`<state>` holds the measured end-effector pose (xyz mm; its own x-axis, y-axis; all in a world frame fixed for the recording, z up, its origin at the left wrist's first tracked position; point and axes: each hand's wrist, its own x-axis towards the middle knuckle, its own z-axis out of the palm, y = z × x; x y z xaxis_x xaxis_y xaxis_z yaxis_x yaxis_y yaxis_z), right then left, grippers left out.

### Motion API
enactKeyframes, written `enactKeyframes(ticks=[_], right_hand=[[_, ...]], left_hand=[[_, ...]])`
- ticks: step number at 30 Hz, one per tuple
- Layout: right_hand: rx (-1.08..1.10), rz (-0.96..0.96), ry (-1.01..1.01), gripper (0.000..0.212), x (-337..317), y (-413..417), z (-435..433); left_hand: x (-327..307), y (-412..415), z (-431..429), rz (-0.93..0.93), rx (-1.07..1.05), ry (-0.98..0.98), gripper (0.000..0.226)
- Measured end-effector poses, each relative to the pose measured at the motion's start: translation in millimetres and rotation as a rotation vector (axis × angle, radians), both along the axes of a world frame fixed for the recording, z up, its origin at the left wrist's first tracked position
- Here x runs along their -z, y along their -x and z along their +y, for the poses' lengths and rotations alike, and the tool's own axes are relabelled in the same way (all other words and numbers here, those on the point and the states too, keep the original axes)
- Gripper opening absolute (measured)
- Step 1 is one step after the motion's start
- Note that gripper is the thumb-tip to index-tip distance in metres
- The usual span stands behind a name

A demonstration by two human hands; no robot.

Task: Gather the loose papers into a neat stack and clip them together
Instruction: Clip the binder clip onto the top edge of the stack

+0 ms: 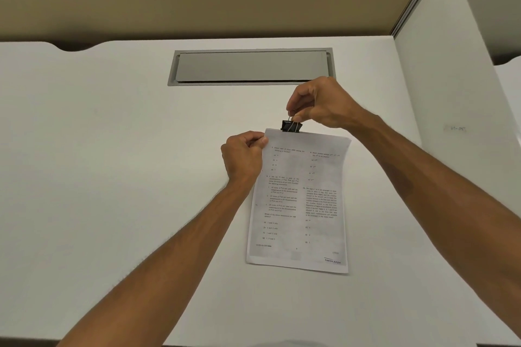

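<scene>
- We see the paper stack (pixel 298 203) lying on the white counter (pixel 112 177), well clear of the counter's edges, with bare surface all round it (a grey cable hatch (pixel 251 67) sits beyond its top edge).
- Our left hand (pixel 244 159) pinches the stack's top left corner.
- Our right hand (pixel 318 103) pinches the wire handles of the black binder clip (pixel 291 126), which sits on the stack's top edge.

The printed text on the papers (pixel 298 200) is too blurred and small to read.
</scene>
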<state>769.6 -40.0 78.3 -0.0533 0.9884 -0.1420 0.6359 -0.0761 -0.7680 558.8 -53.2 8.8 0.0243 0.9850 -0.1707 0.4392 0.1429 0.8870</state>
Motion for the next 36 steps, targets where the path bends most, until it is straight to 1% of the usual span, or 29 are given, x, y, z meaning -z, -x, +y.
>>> enactKeyframes(ticks=[4, 9, 14, 24, 30, 34, 36], right_hand=[[-0.025, -0.032, 0.022, 0.021, -4.2, 0.2, 2.8], [-0.027, -0.053, 0.005, 0.021, -7.1, 1.1, 5.2], [-0.012, -0.079, -0.014, 0.024, -4.4, 5.8, 2.8], [0.042, -0.106, -0.122, 0.025, -2.5, 12.8, -6.5], [0.042, -0.124, -0.146, 0.021, 2.7, 13.2, -6.6], [0.025, -0.111, -0.130, 0.025, 5.9, 16.1, -4.4], [0.022, -0.093, -0.122, 0.030, 6.3, 19.1, -3.7]], left_hand=[[0.2, -0.3, 0.0, -0.001, 0.001, -0.007, 0.001], [1.0, 0.0, 1.9, 0.003, 0.000, -0.010, 0.010], [-0.1, -1.3, 1.6, -0.005, -0.009, -0.025, 0.007], [-2.4, -2.0, 1.6, -0.006, -0.013, -0.034, 0.008], [-3.6, -1.6, 1.3, -0.011, -0.012, -0.021, 0.008], [-4.9, -2.0, 1.3, -0.019, -0.009, -0.024, 0.008], [-5.7, -1.9, 1.8, -0.028, -0.013, -0.013, 0.010]])
